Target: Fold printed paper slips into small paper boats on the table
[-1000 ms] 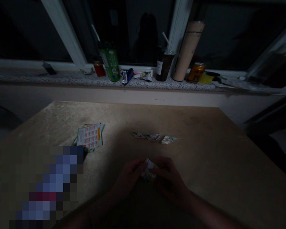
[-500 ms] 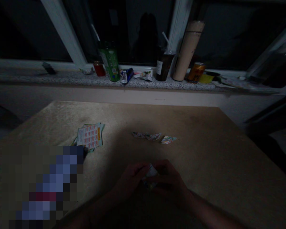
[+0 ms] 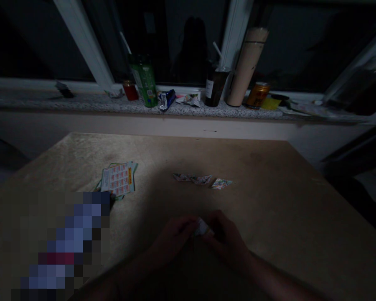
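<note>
In dim light, my left hand and my right hand meet over the near middle of a tan table. Both pinch a small folded piece of printed paper between their fingertips. Beyond the hands lie three small folded paper shapes in a row on the table. A loose stack of printed paper sheets lies to the left of them.
A stone window sill behind the table carries a green bottle, a red jar, a dark cup with a straw, a tall beige tumbler, a gold can and wrappers. A blurred-out patch covers the table's near left.
Both hands have drawn slightly nearer to me and lower, and the folded paper has been pressed smaller between the fingers. Everything else lies as before.
</note>
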A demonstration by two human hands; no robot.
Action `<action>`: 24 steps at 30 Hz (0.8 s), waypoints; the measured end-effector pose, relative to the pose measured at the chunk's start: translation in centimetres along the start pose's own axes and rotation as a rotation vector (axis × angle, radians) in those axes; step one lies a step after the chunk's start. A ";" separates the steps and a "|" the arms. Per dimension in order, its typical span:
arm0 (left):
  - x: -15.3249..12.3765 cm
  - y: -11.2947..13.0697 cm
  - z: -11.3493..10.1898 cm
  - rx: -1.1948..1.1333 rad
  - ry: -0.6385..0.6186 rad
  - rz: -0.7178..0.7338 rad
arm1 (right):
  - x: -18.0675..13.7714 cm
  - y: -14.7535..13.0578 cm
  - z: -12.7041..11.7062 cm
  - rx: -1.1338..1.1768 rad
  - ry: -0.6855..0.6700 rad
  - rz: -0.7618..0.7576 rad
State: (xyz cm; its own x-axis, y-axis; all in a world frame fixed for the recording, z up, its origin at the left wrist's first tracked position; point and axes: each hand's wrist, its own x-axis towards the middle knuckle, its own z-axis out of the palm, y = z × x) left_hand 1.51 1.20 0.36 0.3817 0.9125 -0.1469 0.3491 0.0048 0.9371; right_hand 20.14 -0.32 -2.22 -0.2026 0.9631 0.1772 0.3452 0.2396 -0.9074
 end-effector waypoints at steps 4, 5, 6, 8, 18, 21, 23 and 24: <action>0.0 0.1 0.1 -0.039 0.005 -0.024 | -0.3 0.1 -0.1 0.012 -0.035 -0.078; 0.0 0.1 0.1 -0.048 0.010 -0.032 | -0.3 0.1 -0.2 0.010 -0.061 -0.132; 0.0 0.1 0.1 -0.055 0.016 -0.044 | -0.3 0.0 -0.3 0.005 -0.085 -0.185; -0.1 -0.1 0.1 -0.064 0.044 -0.068 | -0.2 -0.1 -0.5 0.008 -0.083 -0.262; -0.7 -0.6 0.1 -0.163 0.017 0.030 | 0.4 -1.1 -1.2 0.035 0.112 -0.146; -0.6 -0.8 0.2 -0.179 0.068 -0.025 | 0.4 -1.1 -1.2 0.053 0.119 -0.086; -0.6 -1.0 0.3 -0.149 0.102 -0.055 | 0.3 -1.1 -1.1 0.078 0.126 -0.064; -0.6 -1.0 0.3 -0.136 0.113 -0.058 | 0.3 -1.1 -1.0 0.095 0.131 -0.049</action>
State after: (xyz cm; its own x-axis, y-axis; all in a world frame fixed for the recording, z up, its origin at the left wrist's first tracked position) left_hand 1.12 0.52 -0.60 0.2632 0.9491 -0.1729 0.2456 0.1074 0.9634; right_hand 20.62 -0.16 -0.81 -0.0935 0.9599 0.2643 0.2489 0.2796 -0.9273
